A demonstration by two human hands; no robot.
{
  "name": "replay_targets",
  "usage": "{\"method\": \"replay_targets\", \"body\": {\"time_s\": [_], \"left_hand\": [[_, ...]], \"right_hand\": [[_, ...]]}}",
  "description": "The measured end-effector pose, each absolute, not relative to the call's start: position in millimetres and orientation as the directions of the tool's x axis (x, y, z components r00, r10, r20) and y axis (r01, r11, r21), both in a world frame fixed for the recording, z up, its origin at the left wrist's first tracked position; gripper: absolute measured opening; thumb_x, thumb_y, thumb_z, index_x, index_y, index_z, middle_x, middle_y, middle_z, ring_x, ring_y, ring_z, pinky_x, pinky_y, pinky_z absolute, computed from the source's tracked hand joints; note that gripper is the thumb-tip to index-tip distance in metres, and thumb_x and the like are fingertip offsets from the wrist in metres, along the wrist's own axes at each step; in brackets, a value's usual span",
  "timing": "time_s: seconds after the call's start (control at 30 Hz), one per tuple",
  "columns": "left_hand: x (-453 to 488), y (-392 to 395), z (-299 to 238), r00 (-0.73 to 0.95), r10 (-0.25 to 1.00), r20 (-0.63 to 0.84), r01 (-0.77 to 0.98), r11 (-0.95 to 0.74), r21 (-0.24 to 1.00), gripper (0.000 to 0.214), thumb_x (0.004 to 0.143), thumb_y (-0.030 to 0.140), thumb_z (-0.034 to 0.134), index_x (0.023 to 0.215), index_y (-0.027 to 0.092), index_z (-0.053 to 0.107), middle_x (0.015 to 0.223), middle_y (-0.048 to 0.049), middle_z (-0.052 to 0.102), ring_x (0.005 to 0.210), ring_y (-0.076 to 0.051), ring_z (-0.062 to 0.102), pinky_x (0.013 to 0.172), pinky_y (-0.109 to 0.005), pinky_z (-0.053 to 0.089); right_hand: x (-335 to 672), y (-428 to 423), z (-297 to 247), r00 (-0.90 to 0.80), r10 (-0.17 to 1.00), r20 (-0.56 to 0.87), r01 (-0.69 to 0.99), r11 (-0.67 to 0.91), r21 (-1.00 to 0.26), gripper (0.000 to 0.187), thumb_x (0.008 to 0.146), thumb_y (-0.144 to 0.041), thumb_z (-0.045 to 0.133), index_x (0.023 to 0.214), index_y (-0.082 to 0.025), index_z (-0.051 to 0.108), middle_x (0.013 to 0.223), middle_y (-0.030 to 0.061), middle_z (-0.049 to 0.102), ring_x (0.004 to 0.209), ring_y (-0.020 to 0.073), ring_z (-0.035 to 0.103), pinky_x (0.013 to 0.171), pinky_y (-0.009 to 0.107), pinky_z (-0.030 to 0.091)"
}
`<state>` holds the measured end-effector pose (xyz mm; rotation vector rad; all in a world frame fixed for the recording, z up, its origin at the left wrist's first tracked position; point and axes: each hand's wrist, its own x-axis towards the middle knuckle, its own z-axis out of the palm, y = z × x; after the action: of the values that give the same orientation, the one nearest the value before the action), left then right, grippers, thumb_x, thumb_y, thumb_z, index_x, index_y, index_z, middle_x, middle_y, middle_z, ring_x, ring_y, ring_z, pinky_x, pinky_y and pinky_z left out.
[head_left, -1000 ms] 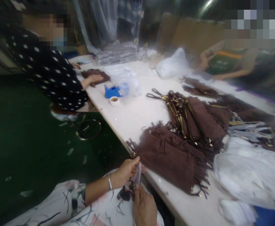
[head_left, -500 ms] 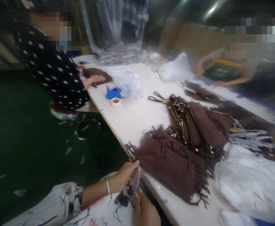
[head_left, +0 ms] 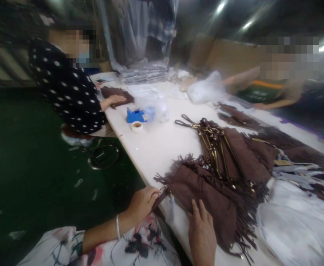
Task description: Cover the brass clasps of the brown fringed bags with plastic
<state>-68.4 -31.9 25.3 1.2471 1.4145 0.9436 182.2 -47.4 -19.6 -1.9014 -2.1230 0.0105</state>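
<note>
A brown fringed pouch (head_left: pixel 217 207) lies on the near edge of the table, on top of similar fringed pieces. My left hand (head_left: pixel 142 202) is closed round its brown wrist strap (head_left: pixel 158 199), close to the metal clasp (head_left: pixel 163 189) at the pouch's left corner. My right hand (head_left: pixel 202 234) rests with fingers stretched out on the pouch's lower edge and holds nothing. A small translucent strip (head_left: pixel 171 206) hangs by the corner, between my two hands.
More brown pouches with gold zips (head_left: pixel 234 147) are piled behind. White plastic bags (head_left: pixel 295 225) lie at the right. A blue tape dispenser (head_left: pixel 135 115) and a tape roll (head_left: pixel 137 126) sit farther off. One co-worker (head_left: pixel 64 88) sits left, another (head_left: pixel 264 90) across the table.
My right hand has left the translucent strip at my left hand and moved right onto the pouch, fingers now extended. My left hand has shifted slightly left and now grips the strap.
</note>
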Motion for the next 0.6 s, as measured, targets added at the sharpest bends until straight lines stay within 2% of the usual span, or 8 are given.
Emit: {"method": "replay_targets", "body": {"time_s": [0.07, 0.13, 0.2, 0.27, 0.37, 0.47, 0.53, 0.6], "left_hand": [[-68, -31, 20, 0.020, 1.000, 0.002, 0.502, -0.012, 0.865, 0.018, 0.089, 0.032, 0.054, 0.098, 0.023, 0.066, 0.101, -0.0071, 0.063, 0.100, -0.027, 0.054, 0.092, -0.034, 0.038], [-61, -26, 15, 0.102, 0.990, 0.093, 0.681, -0.137, 0.719, 0.016, 0.087, 0.029, 0.056, 0.099, 0.022, 0.062, 0.103, -0.0079, 0.061, 0.101, -0.027, 0.053, 0.093, -0.037, 0.038], [-53, -17, 12, 0.158, 0.983, 0.098, 0.752, -0.184, 0.633, 0.012, 0.088, 0.029, 0.055, 0.094, 0.020, 0.060, 0.099, -0.0076, 0.061, 0.099, -0.027, 0.053, 0.090, -0.038, 0.039], [-50, -2, 12, 0.168, 0.985, 0.028, 0.774, -0.149, 0.616, 0.015, 0.091, 0.033, 0.049, 0.087, 0.021, 0.058, 0.091, -0.0059, 0.061, 0.091, -0.025, 0.056, 0.080, -0.034, 0.039], [-53, 26, 18, 0.200, 0.970, -0.136, 0.749, -0.062, 0.660, 0.026, 0.092, 0.044, 0.044, 0.084, 0.022, 0.055, 0.079, -0.0018, 0.062, 0.074, -0.022, 0.059, 0.064, -0.029, 0.035], [-54, 51, 27, 0.251, 0.938, -0.240, 0.648, 0.021, 0.762, 0.030, 0.087, 0.050, 0.049, 0.078, 0.022, 0.052, 0.062, 0.0014, 0.057, 0.057, -0.019, 0.054, 0.055, -0.026, 0.031], [-51, 62, 32, 0.305, 0.873, -0.380, 0.468, 0.210, 0.858, 0.035, 0.085, 0.054, 0.051, 0.073, 0.022, 0.049, 0.053, 0.0044, 0.048, 0.046, -0.014, 0.043, 0.049, -0.024, 0.029], [-46, 66, 34, 0.399, 0.788, -0.469, 0.225, 0.412, 0.883, 0.038, 0.083, 0.056, 0.053, 0.071, 0.020, 0.048, 0.052, 0.0070, 0.042, 0.041, -0.010, 0.034, 0.048, -0.022, 0.030]], "right_hand": [[182, -48, -18, -0.060, 0.974, 0.219, 0.976, 0.103, -0.193, 0.048, 0.094, -0.029, 0.037, 0.137, -0.018, 0.055, 0.143, 0.0125, 0.048, 0.117, 0.0338, 0.049, 0.096, 0.045, 0.041], [180, -50, -11, -0.036, 0.977, 0.209, 0.981, 0.075, -0.181, 0.047, 0.093, -0.023, 0.039, 0.137, -0.019, 0.054, 0.144, 0.0109, 0.048, 0.117, 0.0325, 0.049, 0.096, 0.044, 0.041], [178, -48, -5, -0.016, 0.984, 0.176, 0.985, 0.046, -0.166, 0.049, 0.090, -0.015, 0.041, 0.137, -0.020, 0.054, 0.145, 0.0096, 0.048, 0.117, 0.0309, 0.050, 0.095, 0.042, 0.042], [176, -41, -1, 0.010, 0.988, 0.151, 0.988, 0.014, -0.157, 0.051, 0.088, -0.011, 0.045, 0.138, -0.020, 0.053, 0.145, 0.0101, 0.047, 0.116, 0.0307, 0.051, 0.092, 0.042, 0.044], [177, -24, -1, 0.070, 0.985, 0.156, 0.985, -0.043, -0.169, 0.054, 0.086, -0.010, 0.050, 0.139, -0.022, 0.051, 0.146, 0.0108, 0.047, 0.117, 0.0308, 0.051, 0.090, 0.043, 0.047], [181, -5, -4, 0.109, 0.981, 0.161, 0.976, -0.075, -0.204, 0.054, 0.086, -0.010, 0.053, 0.138, -0.024, 0.052, 0.145, 0.0107, 0.047, 0.117, 0.0304, 0.051, 0.089, 0.044, 0.047], [186, 5, -6, 0.109, 0.981, 0.161, 0.971, -0.071, -0.228, 0.054, 0.086, -0.010, 0.054, 0.138, -0.025, 0.051, 0.146, 0.0099, 0.047, 0.119, 0.0290, 0.049, 0.091, 0.043, 0.047], [192, 10, -5, 0.092, 0.981, 0.173, 0.966, -0.046, -0.256, 0.053, 0.087, -0.011, 0.053, 0.138, -0.025, 0.052, 0.145, 0.0091, 0.047, 0.120, 0.0272, 0.048, 0.093, 0.041, 0.046]]}}
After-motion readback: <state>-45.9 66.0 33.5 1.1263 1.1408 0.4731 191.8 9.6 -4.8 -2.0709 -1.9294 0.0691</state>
